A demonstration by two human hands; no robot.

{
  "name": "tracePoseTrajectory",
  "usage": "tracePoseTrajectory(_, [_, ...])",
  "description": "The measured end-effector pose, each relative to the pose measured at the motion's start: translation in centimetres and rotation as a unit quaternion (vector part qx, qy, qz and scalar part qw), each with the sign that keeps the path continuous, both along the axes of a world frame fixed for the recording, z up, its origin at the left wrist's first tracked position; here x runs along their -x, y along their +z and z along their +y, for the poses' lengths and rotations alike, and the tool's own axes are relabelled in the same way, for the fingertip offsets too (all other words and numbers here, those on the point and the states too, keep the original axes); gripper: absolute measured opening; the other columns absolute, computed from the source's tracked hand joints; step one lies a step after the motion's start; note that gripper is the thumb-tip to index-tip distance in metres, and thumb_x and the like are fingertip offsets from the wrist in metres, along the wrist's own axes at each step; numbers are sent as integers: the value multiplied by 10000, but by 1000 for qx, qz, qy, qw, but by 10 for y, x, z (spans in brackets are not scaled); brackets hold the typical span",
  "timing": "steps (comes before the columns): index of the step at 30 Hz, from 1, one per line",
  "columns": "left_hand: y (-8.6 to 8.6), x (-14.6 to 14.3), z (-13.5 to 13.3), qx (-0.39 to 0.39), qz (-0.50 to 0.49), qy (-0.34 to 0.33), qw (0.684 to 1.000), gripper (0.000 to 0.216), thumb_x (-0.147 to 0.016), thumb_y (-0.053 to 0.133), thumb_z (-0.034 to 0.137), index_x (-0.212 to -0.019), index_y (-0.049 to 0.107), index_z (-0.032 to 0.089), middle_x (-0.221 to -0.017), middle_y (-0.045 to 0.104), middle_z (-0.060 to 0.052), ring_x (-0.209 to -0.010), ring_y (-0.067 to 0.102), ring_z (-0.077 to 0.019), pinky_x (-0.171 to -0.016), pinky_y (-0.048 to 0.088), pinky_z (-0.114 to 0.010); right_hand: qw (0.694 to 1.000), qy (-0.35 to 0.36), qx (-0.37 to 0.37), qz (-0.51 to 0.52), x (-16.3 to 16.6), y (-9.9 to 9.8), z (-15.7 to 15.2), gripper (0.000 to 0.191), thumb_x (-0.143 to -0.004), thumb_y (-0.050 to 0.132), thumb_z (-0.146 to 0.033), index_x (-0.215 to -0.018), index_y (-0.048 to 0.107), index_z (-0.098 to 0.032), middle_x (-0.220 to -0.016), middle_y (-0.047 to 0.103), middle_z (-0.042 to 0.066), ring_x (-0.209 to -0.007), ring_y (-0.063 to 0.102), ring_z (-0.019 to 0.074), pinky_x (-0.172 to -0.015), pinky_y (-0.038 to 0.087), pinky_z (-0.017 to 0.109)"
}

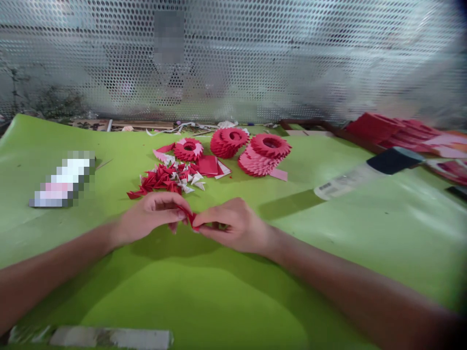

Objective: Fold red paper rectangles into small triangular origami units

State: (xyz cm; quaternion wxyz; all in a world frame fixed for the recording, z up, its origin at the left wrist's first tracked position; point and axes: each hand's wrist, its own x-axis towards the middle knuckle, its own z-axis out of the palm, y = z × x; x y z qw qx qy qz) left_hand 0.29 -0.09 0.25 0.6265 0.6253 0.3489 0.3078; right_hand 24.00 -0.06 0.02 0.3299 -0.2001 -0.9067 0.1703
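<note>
Between my two hands is a small piece of folded red paper (pixel 191 219). My left hand (pixel 155 214) pinches it from the left, and the fingertips of my right hand (pixel 231 222) close on its other end. Just beyond my left hand lies a heap of folded red and white paper pieces (pixel 162 179). Red paper squares (pixel 208 166) lie beside the heap. Behind them are a small red and pink paper ring (pixel 188 149), a red stacked paper ring (pixel 228 143) and a taller, tilted pink and red one (pixel 260 158).
A green sheet (pixel 189 301) covers the table. A clear bottle with a black cap (pixel 339 182) is at the right, and stacked red paper (pixel 390 129) lies behind it. A blurred-out, phone-like object (pixel 63 177) is at the left. A perforated metal screen (pixel 233 58) stands behind.
</note>
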Motion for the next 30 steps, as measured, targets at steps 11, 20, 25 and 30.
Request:
tracePoseTrajectory(11, [0, 3, 0, 9, 8, 13, 1000, 61, -834, 680, 215, -838, 724, 173, -747, 698, -10, -653, 641, -129, -670, 534, -270, 992, 37, 105, 57, 2, 2, 2, 116, -863, 700, -97, -954, 724, -166, -875, 790, 19, -661, 702, 87, -593, 545, 169])
tracePoseTrajectory(20, [-1, 3, 1, 18, -9, 13, 1000, 60, -843, 673, 193, -849, 728, 170, -762, 705, 2, -666, 645, -119, -682, 522, -256, 987, 54, 129, 82, 3, 1, 2, 110, -857, 751, -121, -964, 747, -149, -869, 793, 35, -707, 726, 98, -644, 574, 185])
tracePoseTrajectory(25, [-1, 4, 1, 40, -5, 19, 999, 59, -842, 687, 201, -853, 741, 180, -762, 708, 5, -670, 653, -115, -679, 527, -242, 978, 43, 189, 73, 2, 2, 2, 83, -878, 737, -162, -958, 756, -175, -877, 788, 26, -711, 715, 108, -634, 562, 201])
tracePoseTrajectory(30, [-1, 5, 1, 49, -24, 21, 998, 58, -848, 691, 185, -852, 749, 191, -748, 702, 10, -665, 654, -110, -667, 538, -227, 955, -11, 291, 62, 4, 7, 0, 84, -891, 728, -245, -910, 756, -168, -797, 754, 24, -605, 644, 99, -537, 490, 194])
